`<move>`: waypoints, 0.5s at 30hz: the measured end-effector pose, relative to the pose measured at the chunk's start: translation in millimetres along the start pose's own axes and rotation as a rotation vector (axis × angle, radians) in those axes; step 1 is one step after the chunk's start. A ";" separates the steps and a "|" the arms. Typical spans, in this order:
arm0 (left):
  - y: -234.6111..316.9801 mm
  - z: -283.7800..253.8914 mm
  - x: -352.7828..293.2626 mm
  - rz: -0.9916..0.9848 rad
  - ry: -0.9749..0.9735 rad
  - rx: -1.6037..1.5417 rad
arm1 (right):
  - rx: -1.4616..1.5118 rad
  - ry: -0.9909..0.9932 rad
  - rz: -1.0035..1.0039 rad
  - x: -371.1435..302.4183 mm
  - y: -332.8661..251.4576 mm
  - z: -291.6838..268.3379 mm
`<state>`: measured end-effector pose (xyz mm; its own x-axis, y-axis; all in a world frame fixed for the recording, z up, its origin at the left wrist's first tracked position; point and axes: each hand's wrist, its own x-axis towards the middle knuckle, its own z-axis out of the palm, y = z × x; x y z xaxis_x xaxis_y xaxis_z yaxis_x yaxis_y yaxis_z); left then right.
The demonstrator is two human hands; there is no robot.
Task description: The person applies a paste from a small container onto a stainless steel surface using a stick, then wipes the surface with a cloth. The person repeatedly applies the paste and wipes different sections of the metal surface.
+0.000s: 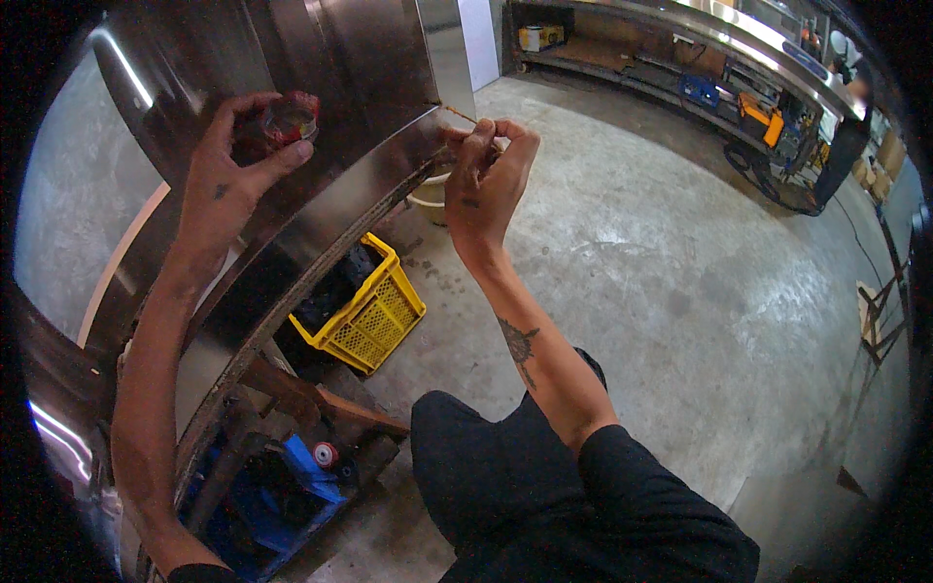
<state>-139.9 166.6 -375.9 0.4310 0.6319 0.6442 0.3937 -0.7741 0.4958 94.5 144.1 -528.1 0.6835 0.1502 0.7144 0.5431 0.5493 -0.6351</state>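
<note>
My left hand [225,173] is raised over the dark shiny metal panel [360,63], fingers and thumb closed round a small red, cup-like container [291,120]. The container's open-looking top faces me, but its contents are too dark to make out. At the far right corner of the metal surface, my right hand [488,187] pinches a thin, brownish stick-like tool [461,114]. Its tip points left, at or close to the metal corner; I cannot tell if it touches. The tool's other end is hidden by my fingers.
Below the metal edge stands a yellow plastic crate [374,311] with dark things inside, near a pale bucket [429,199]. A blue bin [262,510] with tools sits at lower left. Across the concrete floor [641,253] runs a long workbench [671,29]; a person [842,160] stands at its right.
</note>
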 end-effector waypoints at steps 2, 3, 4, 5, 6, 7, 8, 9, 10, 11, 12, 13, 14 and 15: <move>-2.8 -0.9 1.7 0.013 -0.007 -0.035 | 0.049 0.016 0.021 0.3 -1.9 -0.4; -4.6 -1.2 1.8 0.017 -0.010 -0.053 | 0.109 0.030 0.044 -0.6 -5.9 -1.1; -3.7 -1.9 1.3 0.011 -0.010 -0.030 | 0.169 0.045 0.066 -1.4 -10.4 -2.0; -0.8 -2.5 0.6 0.006 -0.010 -0.007 | 0.196 0.055 0.087 -1.5 -15.2 -3.7; 1.2 -2.1 0.2 0.000 -0.010 0.014 | 0.220 0.064 0.106 -0.9 -20.1 -6.8; 2.5 -1.2 0.3 0.000 -0.015 0.003 | 0.245 0.073 0.126 -0.3 -24.3 -9.5; 3.7 -0.3 0.5 0.000 -0.020 -0.007 | 0.222 0.072 0.115 -0.1 -28.1 -11.7; 4.6 -2.1 -0.1 -0.001 -0.022 -0.013 | 0.203 0.070 0.105 -0.1 -32.7 -12.7; 1.9 -3.0 0.6 0.010 -0.031 -0.018 | 0.186 0.067 0.095 0.0 -35.1 -12.7; -3.0 -2.9 2.1 0.020 -0.039 -0.021 | 0.160 0.062 0.041 0.4 -35.7 -12.1; -3.2 -3.2 2.5 0.030 -0.046 -0.028 | 0.133 0.056 -0.015 2.1 -36.5 -11.5; -1.3 -4.0 1.0 0.044 -0.041 0.027 | 0.107 0.050 -0.071 3.7 -39.0 -10.6; 2.4 -2.4 -0.7 0.056 -0.036 0.083 | 0.126 0.027 -0.093 4.4 -43.8 -10.7; 8.7 -2.7 -3.7 0.063 -0.028 0.146 | 0.152 0.002 -0.113 7.6 -62.3 -10.7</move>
<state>-140.3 157.4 -372.4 0.4803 0.5844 0.6540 0.4781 -0.7996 0.3635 71.0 102.2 -486.3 0.6231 0.0791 0.7781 0.5366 0.6806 -0.4989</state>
